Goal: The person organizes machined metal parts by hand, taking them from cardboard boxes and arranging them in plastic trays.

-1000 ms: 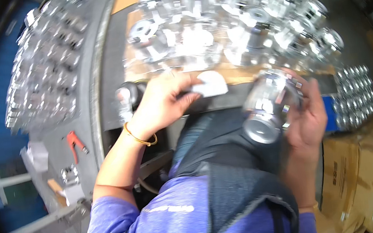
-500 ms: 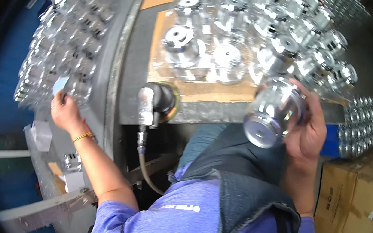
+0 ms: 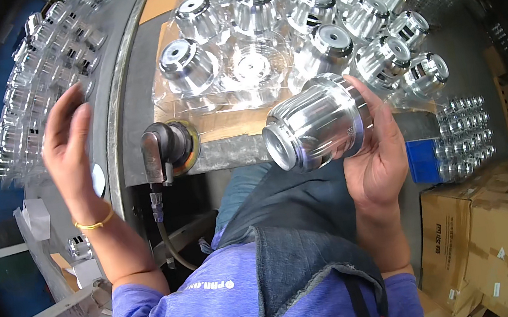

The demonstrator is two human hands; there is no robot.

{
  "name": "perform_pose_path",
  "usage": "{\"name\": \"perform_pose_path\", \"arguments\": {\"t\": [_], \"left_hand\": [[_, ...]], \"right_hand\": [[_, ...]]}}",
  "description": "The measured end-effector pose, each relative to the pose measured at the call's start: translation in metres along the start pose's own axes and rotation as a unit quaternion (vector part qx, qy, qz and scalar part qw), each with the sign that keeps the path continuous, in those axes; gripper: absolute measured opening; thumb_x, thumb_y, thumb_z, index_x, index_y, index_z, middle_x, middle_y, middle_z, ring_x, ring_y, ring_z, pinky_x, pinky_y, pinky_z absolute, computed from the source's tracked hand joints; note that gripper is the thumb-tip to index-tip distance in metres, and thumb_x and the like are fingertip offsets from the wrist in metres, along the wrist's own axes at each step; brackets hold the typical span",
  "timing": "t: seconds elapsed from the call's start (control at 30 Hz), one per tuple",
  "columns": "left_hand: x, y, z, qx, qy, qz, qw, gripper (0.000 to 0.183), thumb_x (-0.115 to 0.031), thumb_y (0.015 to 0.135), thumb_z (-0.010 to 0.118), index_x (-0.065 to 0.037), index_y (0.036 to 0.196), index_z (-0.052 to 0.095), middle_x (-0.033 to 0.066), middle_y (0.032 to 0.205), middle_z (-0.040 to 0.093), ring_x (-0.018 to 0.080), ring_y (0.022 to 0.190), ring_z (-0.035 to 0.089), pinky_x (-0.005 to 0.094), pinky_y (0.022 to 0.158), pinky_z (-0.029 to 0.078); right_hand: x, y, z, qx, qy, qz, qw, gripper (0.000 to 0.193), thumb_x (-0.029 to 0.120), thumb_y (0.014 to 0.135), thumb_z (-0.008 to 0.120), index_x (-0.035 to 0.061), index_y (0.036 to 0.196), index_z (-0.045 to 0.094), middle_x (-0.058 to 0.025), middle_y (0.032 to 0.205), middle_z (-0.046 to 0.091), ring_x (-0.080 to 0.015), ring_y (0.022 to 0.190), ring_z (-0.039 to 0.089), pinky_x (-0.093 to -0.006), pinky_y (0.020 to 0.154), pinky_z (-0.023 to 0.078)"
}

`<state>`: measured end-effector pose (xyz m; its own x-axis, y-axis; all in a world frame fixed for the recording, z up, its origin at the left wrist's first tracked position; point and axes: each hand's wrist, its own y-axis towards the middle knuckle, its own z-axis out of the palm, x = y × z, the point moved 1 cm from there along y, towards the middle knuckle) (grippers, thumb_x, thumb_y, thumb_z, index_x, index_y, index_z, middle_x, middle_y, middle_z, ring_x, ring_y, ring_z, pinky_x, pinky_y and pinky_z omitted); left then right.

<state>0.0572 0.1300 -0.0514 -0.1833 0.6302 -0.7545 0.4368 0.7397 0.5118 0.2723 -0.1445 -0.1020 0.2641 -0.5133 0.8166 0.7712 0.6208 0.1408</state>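
The right hand (image 3: 375,162) held a shiny metal cup (image 3: 316,122), fingers wrapped about its wider right end; the cup lay tilted on its side in the air, its narrower end facing left and near, above the bench's near edge and the person's lap. The left hand (image 3: 70,159) hung well apart on the left, its thumb and fingers wide, beside the metal pieces (image 3: 30,116) in rows at the far left. A pale disc (image 3: 99,179) showed just right of the left wrist, which wore a yellow bracelet (image 3: 95,220).

On the bench (image 3: 234,152), more cups (image 3: 185,65) stood narrow end up in and around a clear plastic tray (image 3: 231,100) over cardboard. A round-padded sander (image 3: 164,147) sat at the near left corner, its hose (image 3: 173,247) running nearward. Cardboard boxes (image 3: 497,230) stood at the near right, by a blue bin (image 3: 422,163).
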Motion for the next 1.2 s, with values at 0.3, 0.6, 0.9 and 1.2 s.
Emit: {"name": "perform_pose_path", "arguments": {"t": [0.3,0.6,0.9,1.2], "left_hand": [[-0.08,-0.08,0.14,0.352,-0.28,0.096,0.888,0.101,-0.031,0.06,0.084,-0.002,0.136,0.025,0.0161,0.13,0.035,0.0265,0.119,0.041,0.0379,0.098,0.035],[-0.108,-0.071,0.139,0.245,-0.059,0.386,0.888,0.068,-0.011,0.054,0.075,-0.019,0.119,0.055,0.0204,0.123,0.044,0.0381,0.1,0.054,0.0389,0.075,0.051],[-0.122,-0.063,0.105,0.371,-0.338,0.278,0.819,0.091,-0.014,0.054,0.085,-0.008,0.127,0.031,0.0284,0.125,0.038,0.0357,0.114,0.047,0.042,0.092,0.043],[-0.101,-0.063,0.124,0.333,-0.315,0.181,0.87,0.08,-0.019,0.061,0.079,0.0,0.128,0.039,0.0178,0.124,0.045,0.0311,0.116,0.045,0.0397,0.096,0.036]], "right_hand": [[0.018,-0.017,0.016,0.048,-0.072,-0.068,0.994,0.052,0.002,0.086,0.055,-0.0033,0.133,0.035,-0.0106,0.109,0.059,-0.0056,0.075,0.059,-0.0185,0.066,0.047],[0.036,-0.004,0.01,-0.003,-0.092,-0.029,0.995,0.027,0.026,0.092,0.055,-0.0007,0.096,0.055,0.0023,0.074,0.057,0.0012,0.063,0.048,-0.0149,0.055,0.038],[0.083,-0.043,0.031,0.15,-0.089,0.058,0.983,0.074,0.059,0.083,0.051,-0.0097,0.111,0.05,-0.0123,0.103,0.059,-0.0146,0.096,0.055,-0.0247,0.081,0.043],[0.04,-0.019,0.023,0.076,0.062,-0.003,0.995,0.055,0.039,0.092,0.048,-0.0105,0.116,0.047,-0.0143,0.105,0.059,-0.0158,0.095,0.058,-0.0261,0.083,0.045]]}}
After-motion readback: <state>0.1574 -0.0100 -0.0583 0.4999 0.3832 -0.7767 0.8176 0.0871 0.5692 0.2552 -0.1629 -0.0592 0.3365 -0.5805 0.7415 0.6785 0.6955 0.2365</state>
